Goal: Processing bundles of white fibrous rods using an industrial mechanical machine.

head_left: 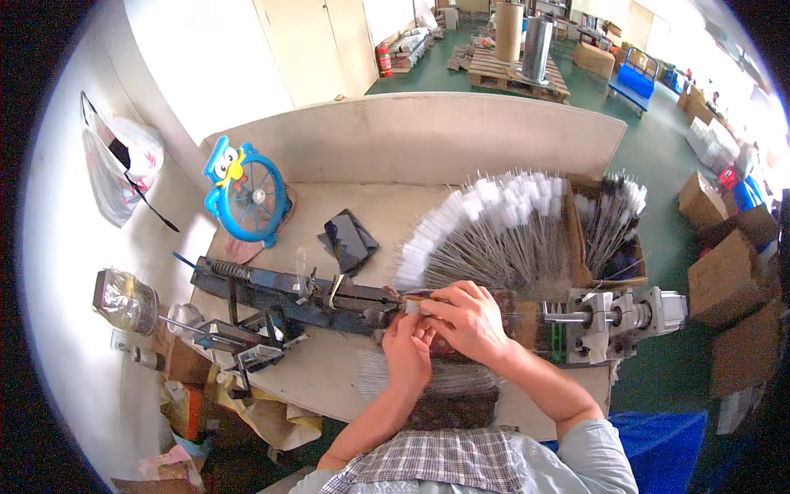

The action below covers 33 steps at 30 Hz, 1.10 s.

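Both of my hands meet at the middle of a long bench machine (271, 284). The fingers of my left hand (406, 352) are closed around a small white piece (412, 305), which looks like a tuft of bristles, though its exact kind cannot be made out. My right hand (471, 321) reaches over from the right, its thumb and fingers pinched at the same piece. To the right of my hands, a metal shaft and bearing unit (588, 317) lines up with the machine. Below my hands, a bundle of thin clear strands (461, 380) lies along the bench's near edge.
Behind my hands, many white-tipped wire brushes (502, 222) fan out, beside a cardboard box (579, 235) of dark and white brushes. A blue cartoon fan (255, 198) and a dark folded sheet (350, 241) are at left. A raised board (428, 136) borders the bench's back.
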Tool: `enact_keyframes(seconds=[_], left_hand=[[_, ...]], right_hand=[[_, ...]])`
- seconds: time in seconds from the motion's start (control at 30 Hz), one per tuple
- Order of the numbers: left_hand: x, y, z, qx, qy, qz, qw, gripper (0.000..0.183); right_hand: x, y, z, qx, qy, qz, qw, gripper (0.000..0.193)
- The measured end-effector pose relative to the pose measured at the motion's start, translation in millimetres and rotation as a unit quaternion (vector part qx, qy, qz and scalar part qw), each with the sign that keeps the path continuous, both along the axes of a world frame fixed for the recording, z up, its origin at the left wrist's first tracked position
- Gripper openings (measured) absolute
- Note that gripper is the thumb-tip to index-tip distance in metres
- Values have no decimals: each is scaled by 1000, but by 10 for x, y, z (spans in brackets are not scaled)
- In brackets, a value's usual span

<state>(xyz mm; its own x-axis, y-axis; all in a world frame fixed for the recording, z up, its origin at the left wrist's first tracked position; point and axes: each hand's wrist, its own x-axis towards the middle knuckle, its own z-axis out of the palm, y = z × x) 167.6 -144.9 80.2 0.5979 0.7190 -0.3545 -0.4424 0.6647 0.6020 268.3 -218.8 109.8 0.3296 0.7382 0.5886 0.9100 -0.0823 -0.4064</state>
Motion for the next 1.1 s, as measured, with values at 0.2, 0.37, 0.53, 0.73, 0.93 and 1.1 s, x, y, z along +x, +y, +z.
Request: enact_keyframes(seconds=[0.2,0.37,0.53,0.73,0.93,1.1], left_hand=[[-24,55,-126,18,-57,-25,998,6],[46,6,6,21,7,0,1000,3],[-8,58,-132,13,-27,-9,1000,6],[7,39,-83,-8,-21,4,1000,6],[14,31,-74,-5,0,10,1000,7],[-25,71,-134,-32,-22,5,999,7]], right_hand=[[-45,33,27,13,20,0,1000,25],[-31,12,-4,24,-12,-15,1000,24],[-39,37,-2,17,-9,-14,1000,23],[-54,44,15,13,7,-16,1000,23],[-74,49,4,27,-2,-24,999,23],[-117,109,-3,40,11,-26,999,25]])
